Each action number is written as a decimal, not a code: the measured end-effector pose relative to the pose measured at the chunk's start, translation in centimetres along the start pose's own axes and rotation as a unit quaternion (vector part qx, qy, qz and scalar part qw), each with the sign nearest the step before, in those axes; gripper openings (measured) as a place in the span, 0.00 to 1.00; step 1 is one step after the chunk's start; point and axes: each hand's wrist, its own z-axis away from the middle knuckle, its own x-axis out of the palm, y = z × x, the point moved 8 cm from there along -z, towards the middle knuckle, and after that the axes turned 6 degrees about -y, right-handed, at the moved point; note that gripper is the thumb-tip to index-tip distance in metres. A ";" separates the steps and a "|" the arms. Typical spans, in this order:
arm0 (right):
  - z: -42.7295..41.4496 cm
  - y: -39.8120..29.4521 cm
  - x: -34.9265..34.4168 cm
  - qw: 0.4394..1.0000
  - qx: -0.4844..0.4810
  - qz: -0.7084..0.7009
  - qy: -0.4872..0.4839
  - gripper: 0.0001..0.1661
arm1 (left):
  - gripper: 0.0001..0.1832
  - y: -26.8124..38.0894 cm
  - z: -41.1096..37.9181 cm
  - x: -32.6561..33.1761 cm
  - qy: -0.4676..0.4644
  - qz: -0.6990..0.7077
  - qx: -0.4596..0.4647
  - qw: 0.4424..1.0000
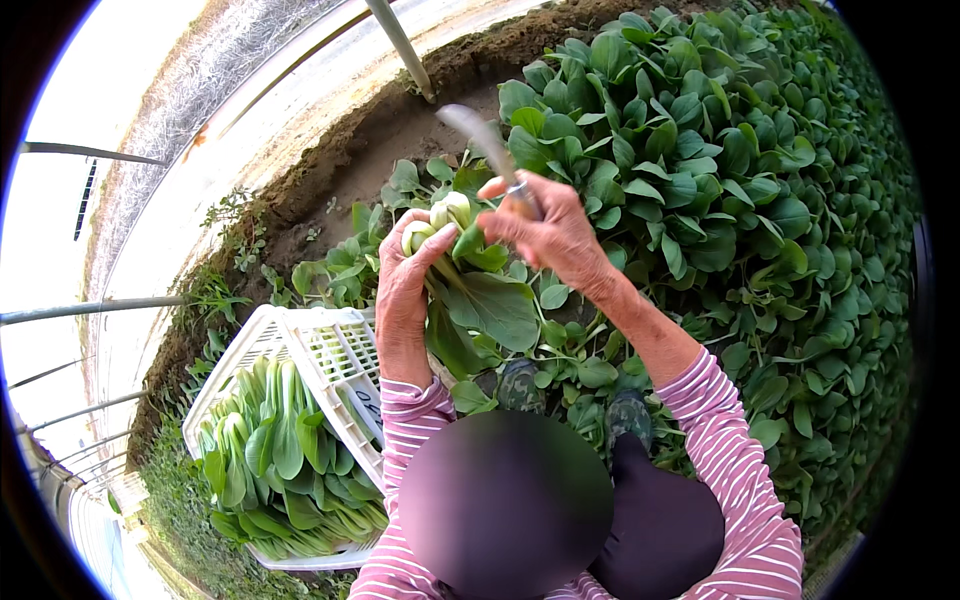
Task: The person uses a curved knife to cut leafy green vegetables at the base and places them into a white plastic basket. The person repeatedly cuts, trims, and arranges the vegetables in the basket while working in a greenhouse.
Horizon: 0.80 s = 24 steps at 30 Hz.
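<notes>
My left hand (409, 281) grips a small bunch of bok choy (487, 304), its pale cut bases facing up and away, its broad green leaves hanging down towards me. In my right hand (551, 229) is a sickle (484, 139), held by its short handle with a metal collar. The curved blade points up and to the left, a little blurred. A green leaf or stalk lies between the two hands; whether the right fingers touch it, I cannot tell. Beside my left forearm stands a white plastic crate (330, 367) holding many harvested bok choy (281, 442).
A dense bed of growing bok choy (697, 165) spreads along the right. Loose leaves and low plants lie around my camouflage-patterned boots (630, 420). A metal post (405, 52) rises at the soil's far edge, with translucent sheeting and more poles on the left.
</notes>
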 end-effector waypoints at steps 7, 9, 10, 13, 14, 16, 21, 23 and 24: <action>1.4 0.1 2.9 0.994 0.035 -0.100 0.008 0.06 | 0.09 2.2 2.4 1.4 0.035 0.017 0.045 0.998; 1.5 0.3 3.3 0.984 0.041 -0.174 -0.005 0.06 | 0.08 2.1 2.8 1.4 0.033 0.052 0.065 0.996; 1.6 0.2 3.4 0.983 0.041 -0.180 -0.001 0.06 | 0.08 1.9 2.9 1.3 0.035 0.066 0.071 0.995; 2.1 0.4 3.0 0.982 0.044 -0.185 0.013 0.07 | 0.08 1.6 3.3 1.9 0.030 0.095 0.074 0.992; 2.3 0.3 2.6 0.986 0.046 -0.160 0.023 0.07 | 0.09 1.5 3.4 2.2 0.027 0.093 0.071 0.993; 2.4 -0.3 2.8 0.991 0.049 -0.119 0.036 0.09 | 0.10 1.4 3.5 2.2 0.007 0.053 0.062 0.997; 1.8 1.1 1.9 0.998 0.029 0.004 0.058 0.14 | 0.19 0.3 3.4 2.4 0.007 -0.156 0.012 0.988; 1.4 2.3 1.1 0.997 0.025 0.025 0.071 0.14 | 0.19 -0.4 3.4 2.3 0.005 -0.143 0.006 0.990; 1.2 2.7 0.8 0.996 0.032 0.038 0.072 0.14 | 0.17 -0.8 3.5 2.1 -0.001 -0.124 0.005 0.992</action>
